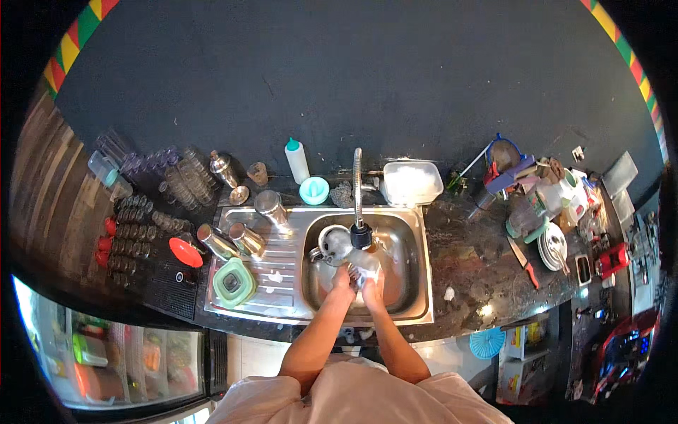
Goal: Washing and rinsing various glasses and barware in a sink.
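Observation:
Both of my hands are inside the steel sink basin, under the black-tipped flexible tap. Between them is a shiny, pale, see-through item, wet and glinting; its exact kind is unclear. My left hand grips its left side, and my right hand wraps the right side. Just beyond my left hand, a white bowl with dark stuff inside lies in the basin. A glass mug-like piece rests by the bowl's left edge.
On the ribbed drainboard stand steel tumblers and a green-rimmed container. Behind the sink are a squeeze bottle and a white tub. Glasses crowd the left; a red-handled knife and stacked plates lie right.

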